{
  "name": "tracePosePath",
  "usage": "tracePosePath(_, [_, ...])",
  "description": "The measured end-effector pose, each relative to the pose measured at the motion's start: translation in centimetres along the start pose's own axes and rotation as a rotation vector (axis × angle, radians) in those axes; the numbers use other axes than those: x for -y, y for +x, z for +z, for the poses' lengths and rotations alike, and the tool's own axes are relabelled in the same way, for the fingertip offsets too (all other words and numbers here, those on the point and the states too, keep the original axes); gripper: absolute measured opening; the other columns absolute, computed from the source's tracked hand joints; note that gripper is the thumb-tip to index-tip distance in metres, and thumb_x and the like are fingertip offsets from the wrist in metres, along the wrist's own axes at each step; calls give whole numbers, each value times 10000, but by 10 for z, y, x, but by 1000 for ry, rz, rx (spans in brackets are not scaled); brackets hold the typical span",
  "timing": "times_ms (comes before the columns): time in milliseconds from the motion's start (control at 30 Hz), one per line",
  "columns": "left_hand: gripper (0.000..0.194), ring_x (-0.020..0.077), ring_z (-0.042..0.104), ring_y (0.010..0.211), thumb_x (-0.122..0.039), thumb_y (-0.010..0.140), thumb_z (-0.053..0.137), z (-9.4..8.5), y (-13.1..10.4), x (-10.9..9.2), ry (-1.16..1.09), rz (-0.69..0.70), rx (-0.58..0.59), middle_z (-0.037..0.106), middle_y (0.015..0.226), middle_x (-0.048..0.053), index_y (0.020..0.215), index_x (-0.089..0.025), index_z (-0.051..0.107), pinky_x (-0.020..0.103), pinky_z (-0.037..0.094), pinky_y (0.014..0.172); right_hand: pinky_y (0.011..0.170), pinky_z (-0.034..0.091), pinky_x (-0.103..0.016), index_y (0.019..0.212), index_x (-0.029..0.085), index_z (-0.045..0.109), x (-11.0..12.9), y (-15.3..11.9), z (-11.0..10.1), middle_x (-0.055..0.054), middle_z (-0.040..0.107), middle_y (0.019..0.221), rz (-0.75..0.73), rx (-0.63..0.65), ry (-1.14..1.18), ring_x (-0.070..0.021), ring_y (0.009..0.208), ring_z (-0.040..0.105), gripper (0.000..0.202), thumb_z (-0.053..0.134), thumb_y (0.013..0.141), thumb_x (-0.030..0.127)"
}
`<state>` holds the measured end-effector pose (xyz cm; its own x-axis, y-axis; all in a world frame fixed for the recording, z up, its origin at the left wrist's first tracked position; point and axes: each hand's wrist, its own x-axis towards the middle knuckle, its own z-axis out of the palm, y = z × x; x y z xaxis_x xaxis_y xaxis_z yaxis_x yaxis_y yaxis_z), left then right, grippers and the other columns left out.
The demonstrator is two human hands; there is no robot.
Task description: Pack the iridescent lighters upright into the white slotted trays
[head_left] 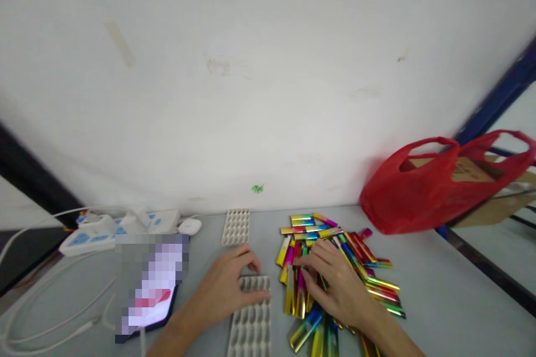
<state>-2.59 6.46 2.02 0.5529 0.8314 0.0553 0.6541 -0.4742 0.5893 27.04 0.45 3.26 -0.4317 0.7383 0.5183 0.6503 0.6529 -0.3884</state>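
My left hand (228, 284) rests at the near grey moulded tray (250, 323), which has rows of oblong hollows. Its thumb lies across the tray's upper part, and the curled index finger stays apart from the thumb above the far edge. My right hand (335, 284) reaches over a loose pile of shiny metallic foil strips (299, 290) in gold, red, blue, green and magenta. The index finger and thumb are slightly apart among the strips at the pile's left side; no strip is visibly gripped. Its other fingers partly hide the pile.
A smaller grey tray with hollows (236, 227) lies near the wall. At the left are a phone (159, 284), a power strip (163, 222), a white earbud case (190, 226) and loose white cables (50, 340). A red plastic bag (419, 195) holding cardboard stands at the right.
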Motion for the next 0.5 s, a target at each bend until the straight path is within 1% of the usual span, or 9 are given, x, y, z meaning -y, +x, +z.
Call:
tracePosePath(100, [372,231,691,916,-393,764,1045,4,1,-6,-38,-14,13,724,1018,1,945,-223,767,301,432,801,922,484,-432,1179,240,682,-10,-1,-1,-52,710,988,29,-35,-12,-271,936,637,235,598,1044,68])
tracePosePath(200, [307,225,690,903,-370,801,1018,6,0,-13,-85,-26,38,733,1044,2,969,-235,799,297,429,779,926,480,-436,1169,247,682,-18,-2,-1,-49,715,988,62,-69,-40,-280,951,642,221,590,1061,78])
tracePosePath(300, [225,204,683,886,-232,848,936,4,-1,-17,-184,-13,82,737,1110,-4,1046,-278,839,286,451,771,908,478,-433,1136,244,677,-21,-3,-3,-50,697,963,86,-74,-58,-285,947,629,210,577,1062,74])
tracePosePath(367, [260,197,683,905,-162,850,880,4,0,-15,-258,1,103,732,1171,-2,1071,-298,853,284,481,801,901,471,-434,1150,243,678,-19,-3,-5,-47,690,959,78,-64,-45,-279,936,619,224,581,1047,69])
tracePosePath(433, [336,191,671,879,-155,816,883,4,1,-10,-298,-22,95,724,1208,3,1115,-306,852,290,502,796,913,466,-442,1178,242,693,-13,-3,-8,-44,686,968,57,-39,-8,-275,941,615,223,639,1016,98])
tracePosePath(500, [556,203,671,874,-170,728,947,5,2,-4,-313,-74,47,727,1162,3,1251,-304,817,309,527,808,934,465,-450,1174,239,718,-5,-3,-10,-45,684,986,49,2,43,-275,963,615,237,742,956,147])
